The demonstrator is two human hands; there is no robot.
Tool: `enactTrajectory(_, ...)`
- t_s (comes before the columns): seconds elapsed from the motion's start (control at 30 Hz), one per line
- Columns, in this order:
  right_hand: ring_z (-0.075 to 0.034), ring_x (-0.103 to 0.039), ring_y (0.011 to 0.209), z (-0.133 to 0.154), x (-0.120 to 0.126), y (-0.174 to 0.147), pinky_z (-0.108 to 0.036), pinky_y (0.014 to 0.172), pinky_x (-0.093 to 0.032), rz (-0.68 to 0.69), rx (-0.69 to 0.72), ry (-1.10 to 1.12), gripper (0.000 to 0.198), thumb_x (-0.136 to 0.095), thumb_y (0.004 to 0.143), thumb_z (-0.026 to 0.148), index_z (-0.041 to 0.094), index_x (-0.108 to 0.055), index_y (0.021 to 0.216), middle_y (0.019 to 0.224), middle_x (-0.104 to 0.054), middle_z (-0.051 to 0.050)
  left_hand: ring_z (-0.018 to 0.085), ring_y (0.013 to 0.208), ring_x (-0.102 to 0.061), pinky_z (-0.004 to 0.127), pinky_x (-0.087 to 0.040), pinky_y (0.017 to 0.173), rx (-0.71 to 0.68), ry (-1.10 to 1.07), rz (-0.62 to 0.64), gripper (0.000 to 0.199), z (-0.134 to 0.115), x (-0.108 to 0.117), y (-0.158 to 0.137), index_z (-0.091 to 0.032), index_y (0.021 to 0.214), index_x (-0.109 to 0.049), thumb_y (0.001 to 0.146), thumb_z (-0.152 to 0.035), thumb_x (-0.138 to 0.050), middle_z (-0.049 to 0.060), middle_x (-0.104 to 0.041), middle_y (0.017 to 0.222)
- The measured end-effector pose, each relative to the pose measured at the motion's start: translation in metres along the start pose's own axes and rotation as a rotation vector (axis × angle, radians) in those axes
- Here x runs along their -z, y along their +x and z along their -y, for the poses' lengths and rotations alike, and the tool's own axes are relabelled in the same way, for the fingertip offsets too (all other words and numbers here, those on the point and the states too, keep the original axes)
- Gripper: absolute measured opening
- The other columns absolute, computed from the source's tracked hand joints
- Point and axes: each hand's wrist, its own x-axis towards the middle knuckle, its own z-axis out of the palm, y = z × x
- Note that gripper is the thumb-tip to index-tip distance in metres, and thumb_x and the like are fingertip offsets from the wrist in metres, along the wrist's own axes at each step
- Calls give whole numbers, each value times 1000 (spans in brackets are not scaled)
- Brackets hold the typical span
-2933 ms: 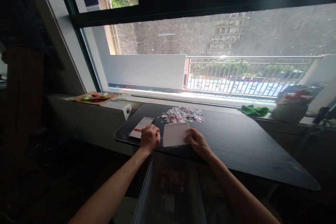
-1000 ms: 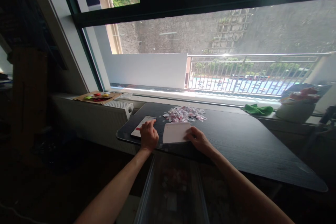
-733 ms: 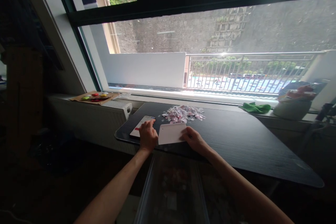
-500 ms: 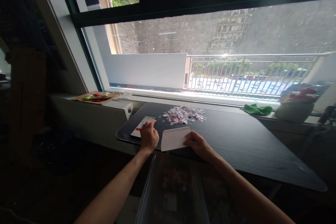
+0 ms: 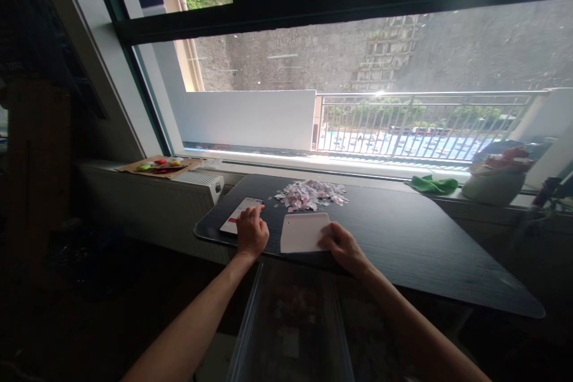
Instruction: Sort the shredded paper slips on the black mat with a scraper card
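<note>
My left hand [image 5: 252, 231] rests over the lower right part of a phone [image 5: 229, 224] lying on the dark table [image 5: 394, 239]. Its fingers are loosely bent and hold nothing; whether a fingertip touches the lit screen is hard to tell. A flat white dough scraper [image 5: 304, 233], with a small hole near one corner, is gripped at its right end by my right hand [image 5: 344, 246]. It is tilted up at the table's near edge. Just beyond it lies a loose heap of small pale pink and white paper-like pieces [image 5: 308, 195].
Below the table's near edge stands a clear plastic bin [image 5: 257, 310] with dim contents. A radiator [image 5: 197, 182] at left carries cardboard [image 5: 129, 168] with coloured lumps. On the sill at right are a green cloth [image 5: 433, 185] and a pale container [image 5: 492, 184].
My right hand has turned the scraper flatter to my view and shifted it slightly right, away from my left hand. My left hand stays over the phone. The whole view has moved slightly.
</note>
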Motion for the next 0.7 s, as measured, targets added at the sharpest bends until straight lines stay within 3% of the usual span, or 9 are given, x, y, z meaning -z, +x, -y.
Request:
enactTrajectory(0.07, -15, -52, 63, 2, 1, -1, -28, 60, -42, 19, 5, 7, 8, -50, 72, 29, 21, -51, 73, 68, -56, 1, 26, 96, -55, 40, -42, 88, 0, 9, 3, 37, -1, 1, 0, -14, 105, -58, 74, -7, -40, 10, -62, 97)
enactTrajectory(0.23, -16, -52, 65, 7, 6, -1, -29, 64, -41, -137, -86, -80, 14, -45, 70, 28, 21, -53, 80, 69, -58, 1, 25, 98, -55, 40, -41, 88, 1, 16, 13, 38, -3, 3, 0, -16, 105, -57, 73, -6, -40, 10, -62, 98)
enactTrajectory(0.4, -17, -53, 68, 11, 8, -1, -29, 66, -42, -60, -49, -49, 24, -45, 68, 30, 19, -56, 86, 73, -59, 0, 25, 99, -55, 39, -41, 89, 17, 25, 32, 37, -4, 3, 0, -16, 105, -57, 74, -6, -40, 9, -62, 99)
enactTrajectory(0.6, -18, -54, 72, 8, 7, -1, -30, 68, -43, -139, -76, -17, 32, -42, 68, 30, 17, -59, 93, 77, -62, -2, 24, 100, -55, 39, -40, 91, 26, 31, 50, 37, -5, 4, 0, -16, 106, -57, 74, -6, -41, 9, -62, 100)
enactTrajectory(0.7, -18, -55, 71, 5, 6, 0, -29, 67, -43, -67, -48, 17, 32, -45, 66, 29, 17, -60, 91, 75, -62, -1, 24, 100, -55, 39, -40, 91, 22, 34, 50, 37, -5, 5, 0, -17, 105, -57, 74, -6, -41, 9, -62, 100)
